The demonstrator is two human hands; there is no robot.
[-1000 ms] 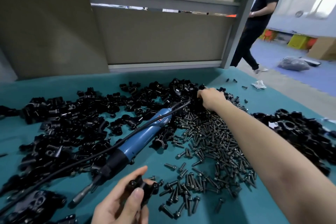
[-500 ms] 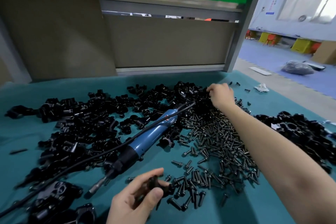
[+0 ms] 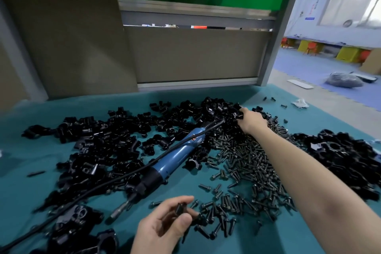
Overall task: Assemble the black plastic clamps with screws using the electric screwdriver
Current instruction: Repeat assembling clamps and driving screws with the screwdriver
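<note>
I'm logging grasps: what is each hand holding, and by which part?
The left hand pinches a clamp piece between thumb and fingers; the exact part is blurred. The right hand is in the clamp pile; whether it grips one cannot be told.

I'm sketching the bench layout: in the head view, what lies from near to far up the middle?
Left hand pinching a black clamp piece → electric screwdriver → right hand at the clamp pile → grey partition panel.

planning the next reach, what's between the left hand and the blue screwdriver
Head view: bare teal mat and one loose screw between left hand and screwdriver.
</note>
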